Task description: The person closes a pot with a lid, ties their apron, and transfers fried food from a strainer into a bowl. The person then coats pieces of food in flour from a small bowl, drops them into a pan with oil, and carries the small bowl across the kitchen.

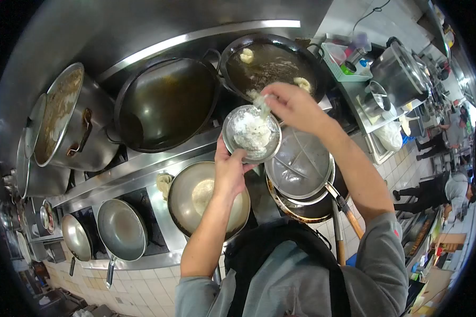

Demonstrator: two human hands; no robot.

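Observation:
My left hand (230, 172) grips a small metal bowl (228, 132) from below and the near side, thumb at the rim. Inside lie pale pieces coated in white flour (251, 134). Above the bowl's far rim, the fingers of my right hand (293, 105) pinch a pale, floured piece of food (261, 104). Just beyond stands a wok of dark oil (272, 62), its surface bubbling in the middle. One pale piece (247, 55) floats at its far left, and another (302, 83) is near its right side, close to my right hand.
Left of the oil wok sits another large wok (166, 105). A round strainer (299, 164) rests over a pan at the near right. Several pans, including a wide one (195, 185), stand nearer me. Tall pots (98, 132) are far left; a green basket (349, 76) is right. People (455, 190) stand farther right.

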